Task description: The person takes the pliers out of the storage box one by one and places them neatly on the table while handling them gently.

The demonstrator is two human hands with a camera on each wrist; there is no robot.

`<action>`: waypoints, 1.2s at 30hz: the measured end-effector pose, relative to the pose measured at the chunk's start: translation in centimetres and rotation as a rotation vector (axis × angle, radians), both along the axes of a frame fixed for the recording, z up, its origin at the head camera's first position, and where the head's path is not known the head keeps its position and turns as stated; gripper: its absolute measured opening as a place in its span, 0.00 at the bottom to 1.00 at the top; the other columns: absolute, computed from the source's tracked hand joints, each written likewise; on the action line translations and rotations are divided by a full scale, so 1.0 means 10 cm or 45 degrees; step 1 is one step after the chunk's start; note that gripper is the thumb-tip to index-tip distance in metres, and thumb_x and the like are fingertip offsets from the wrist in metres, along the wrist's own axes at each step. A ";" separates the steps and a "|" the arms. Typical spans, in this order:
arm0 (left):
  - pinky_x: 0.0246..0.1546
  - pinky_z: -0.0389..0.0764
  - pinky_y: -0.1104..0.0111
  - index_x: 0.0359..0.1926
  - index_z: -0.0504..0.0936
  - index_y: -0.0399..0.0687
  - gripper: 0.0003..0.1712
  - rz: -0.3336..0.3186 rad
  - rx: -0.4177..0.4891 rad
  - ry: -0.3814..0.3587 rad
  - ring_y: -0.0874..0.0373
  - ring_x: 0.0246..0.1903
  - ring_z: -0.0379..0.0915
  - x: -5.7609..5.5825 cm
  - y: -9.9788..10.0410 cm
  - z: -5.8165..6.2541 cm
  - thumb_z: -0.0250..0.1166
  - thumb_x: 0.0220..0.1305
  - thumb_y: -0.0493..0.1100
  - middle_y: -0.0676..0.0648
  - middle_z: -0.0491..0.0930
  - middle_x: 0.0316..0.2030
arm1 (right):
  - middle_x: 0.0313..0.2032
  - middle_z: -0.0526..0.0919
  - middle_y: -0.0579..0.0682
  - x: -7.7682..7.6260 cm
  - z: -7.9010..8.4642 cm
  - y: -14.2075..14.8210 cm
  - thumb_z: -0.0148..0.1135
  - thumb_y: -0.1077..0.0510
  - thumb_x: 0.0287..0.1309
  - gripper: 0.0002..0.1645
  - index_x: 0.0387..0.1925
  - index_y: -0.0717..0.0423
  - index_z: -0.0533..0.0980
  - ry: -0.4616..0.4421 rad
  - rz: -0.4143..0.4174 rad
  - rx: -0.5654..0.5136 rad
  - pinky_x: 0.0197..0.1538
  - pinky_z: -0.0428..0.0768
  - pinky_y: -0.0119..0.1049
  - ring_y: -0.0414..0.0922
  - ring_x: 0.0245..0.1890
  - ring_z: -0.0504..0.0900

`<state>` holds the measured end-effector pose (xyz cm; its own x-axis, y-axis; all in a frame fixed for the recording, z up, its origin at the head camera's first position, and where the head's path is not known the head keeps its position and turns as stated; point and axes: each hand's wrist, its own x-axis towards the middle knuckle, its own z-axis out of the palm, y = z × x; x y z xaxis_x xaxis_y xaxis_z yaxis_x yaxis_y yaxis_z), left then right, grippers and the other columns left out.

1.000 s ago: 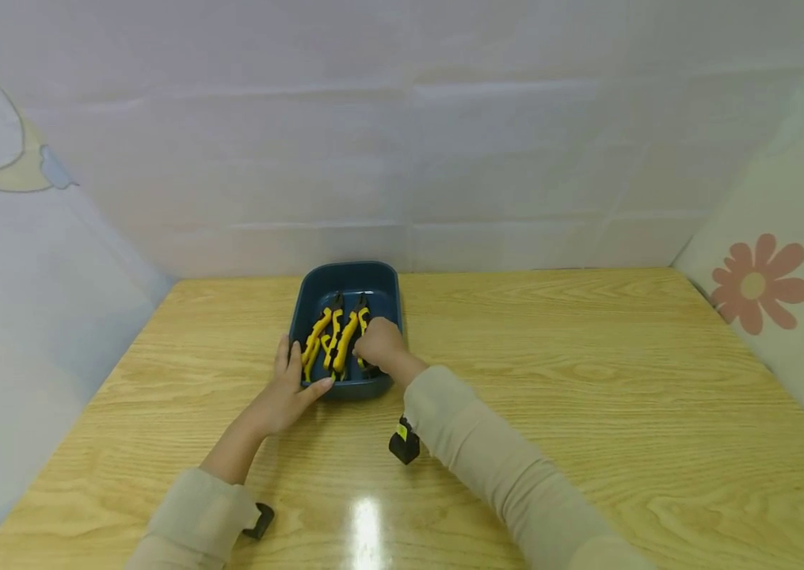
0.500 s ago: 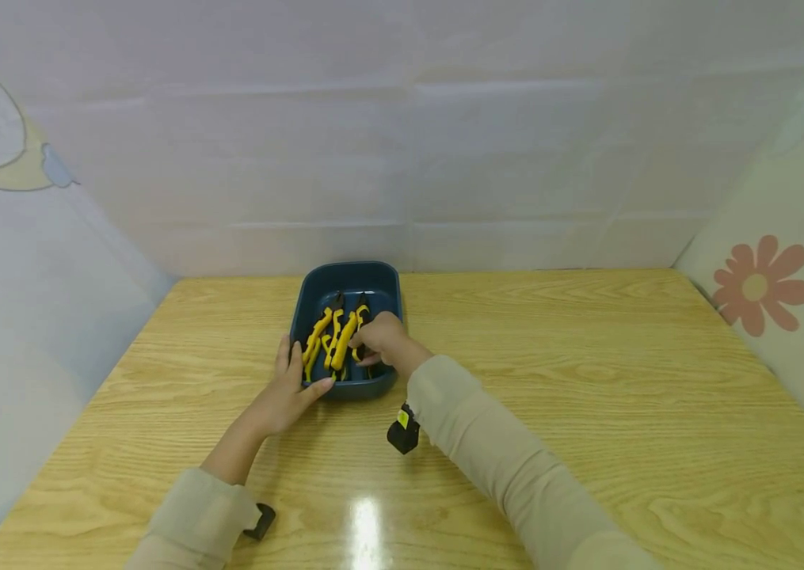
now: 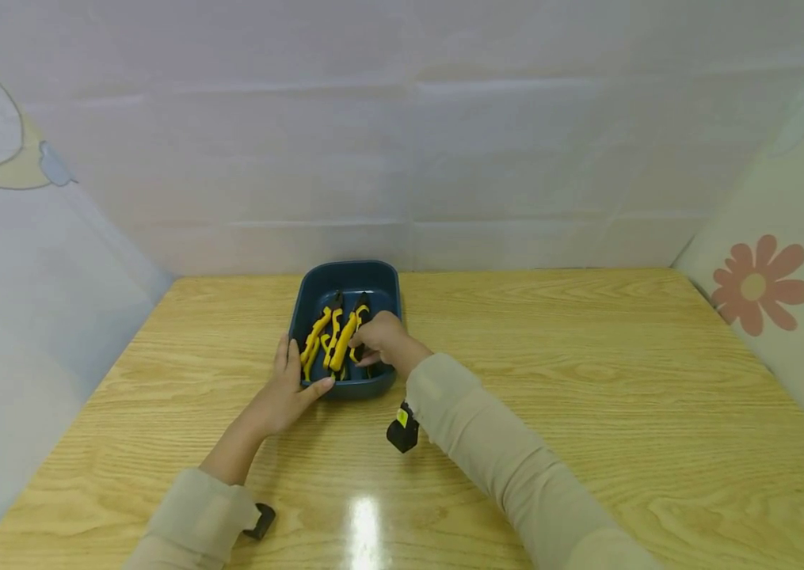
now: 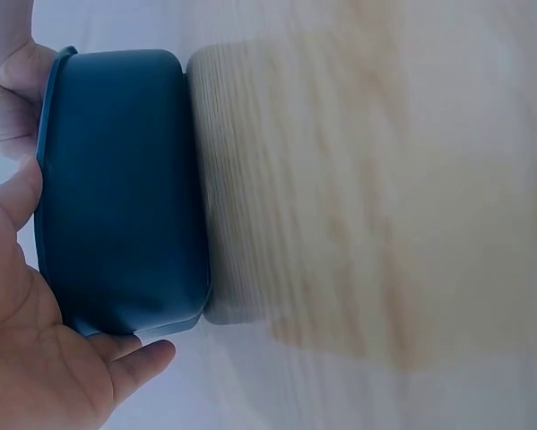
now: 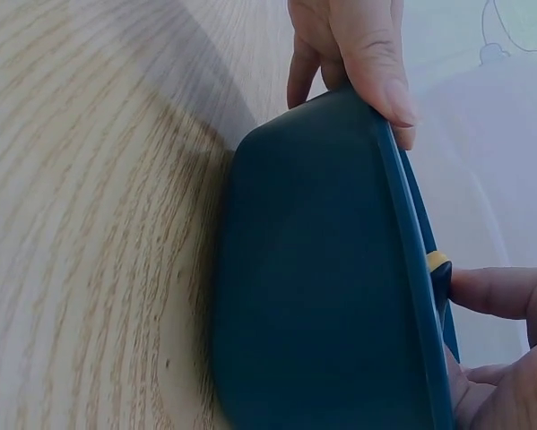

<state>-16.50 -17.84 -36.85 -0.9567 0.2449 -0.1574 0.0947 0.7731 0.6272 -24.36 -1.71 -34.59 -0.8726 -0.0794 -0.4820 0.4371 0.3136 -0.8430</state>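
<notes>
A dark blue bin (image 3: 355, 389) stands at the table's back edge. Inside lie several pliers (image 3: 316, 334) with yellow-and-black handles, heads toward the back. My left hand (image 3: 286, 400) braces the bin's near left corner, fingers straight along the side and thumb on the front rim; the left wrist view shows this palm (image 4: 44, 358) against the wall. Reaching in over the right side, my right hand (image 3: 385, 336) pinches a handle of the rightmost pliers (image 3: 346, 342). In the right wrist view a fingertip touches a yellow-and-black handle end (image 5: 440, 269); the rest is hidden behind the bin wall.
The bin rests on a light wooden table (image 3: 587, 380) that extends to its right and front. A pale wall sheet (image 3: 444, 182) rises directly behind. Black wrist devices (image 3: 403, 429) hang below both sleeves.
Over the second my right hand has shifted slightly up and back, and its thumb and fingers now show apart at the rightmost pliers. Left hand and bin have stayed put.
</notes>
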 end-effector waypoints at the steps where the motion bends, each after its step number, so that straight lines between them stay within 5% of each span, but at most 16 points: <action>1: 0.52 0.52 0.46 0.62 0.24 0.34 0.52 0.002 0.001 0.003 0.35 0.59 0.34 0.00 0.00 0.00 0.47 0.60 0.60 0.39 0.15 0.61 | 0.26 0.73 0.59 0.00 0.00 0.00 0.60 0.69 0.46 0.14 0.38 0.70 0.71 -0.006 -0.005 0.002 0.28 0.78 0.39 0.50 0.18 0.77; 13: 0.52 0.53 0.46 0.63 0.26 0.36 0.54 0.065 0.064 0.007 0.36 0.60 0.36 0.02 0.00 -0.01 0.51 0.57 0.61 0.42 0.17 0.62 | 0.32 0.73 0.62 0.00 0.02 0.01 0.60 0.71 0.45 0.18 0.41 0.71 0.68 -0.053 0.000 -0.063 0.26 0.78 0.37 0.53 0.24 0.77; 23: 0.50 0.56 0.45 0.63 0.26 0.37 0.56 0.091 0.038 0.011 0.35 0.58 0.42 0.00 -0.01 -0.01 0.51 0.54 0.64 0.43 0.19 0.63 | 0.27 0.69 0.60 0.00 0.09 0.07 0.58 0.72 0.46 0.21 0.45 0.72 0.65 -0.085 0.031 -0.135 0.27 0.78 0.39 0.50 0.17 0.72; 30: 0.50 0.56 0.45 0.64 0.27 0.38 0.58 0.111 0.027 0.031 0.35 0.58 0.42 -0.01 -0.01 -0.01 0.53 0.52 0.65 0.41 0.23 0.64 | 0.32 0.70 0.65 0.02 0.07 0.10 0.56 0.73 0.47 0.36 0.58 0.73 0.52 -0.101 -0.002 -0.214 0.26 0.78 0.38 0.54 0.26 0.77; 36: 0.52 0.53 0.46 0.64 0.28 0.36 0.58 0.121 0.035 0.051 0.36 0.60 0.39 -0.03 0.00 -0.02 0.55 0.52 0.64 0.39 0.25 0.64 | 0.27 0.70 0.62 0.03 0.07 0.14 0.55 0.74 0.48 0.27 0.51 0.76 0.60 -0.130 -0.009 -0.276 0.28 0.78 0.37 0.48 0.17 0.75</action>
